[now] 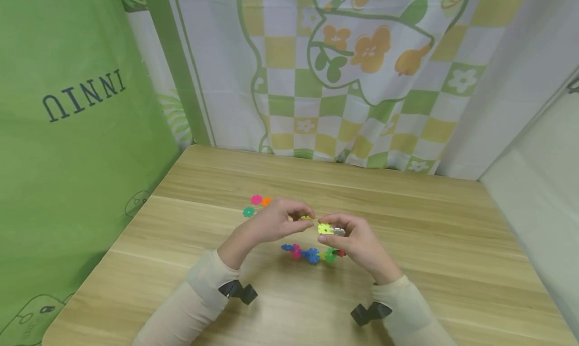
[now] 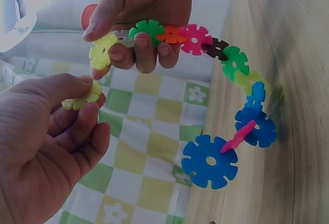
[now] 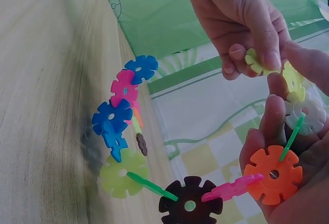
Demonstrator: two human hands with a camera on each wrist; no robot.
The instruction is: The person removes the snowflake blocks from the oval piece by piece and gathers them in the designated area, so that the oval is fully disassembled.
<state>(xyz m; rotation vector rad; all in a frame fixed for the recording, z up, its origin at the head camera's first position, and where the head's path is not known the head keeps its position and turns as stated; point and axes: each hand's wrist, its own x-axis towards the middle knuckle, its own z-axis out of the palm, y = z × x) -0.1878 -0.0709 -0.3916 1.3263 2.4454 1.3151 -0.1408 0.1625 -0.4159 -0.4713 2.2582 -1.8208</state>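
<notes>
My left hand (image 1: pixel 276 221) pinches a yellow notched interlocking disc (image 2: pixel 82 96) between thumb and fingers. Facing it, my right hand (image 1: pixel 357 238) grips one end of a chain of linked discs, close to its yellow end disc (image 2: pixel 103 51). After that come a clear disc (image 3: pixel 307 113), then green, an orange disc (image 3: pixel 262 175), pink and a black disc (image 3: pixel 177 203). From the right fingers the chain curves down to a large blue disc (image 2: pixel 209 161) at its far end. In the right wrist view the held yellow disc (image 3: pixel 254 62) is right beside the chain's yellow end.
Beyond my left hand lie loose discs on the wooden table (image 1: pixel 217 175): pink (image 1: pixel 256 199), orange (image 1: pixel 267 201) and teal (image 1: pixel 248 212). A checked curtain (image 1: pixel 312 99) hangs at the table's back edge, and a green cloth (image 1: pixel 81 160) hangs along the left.
</notes>
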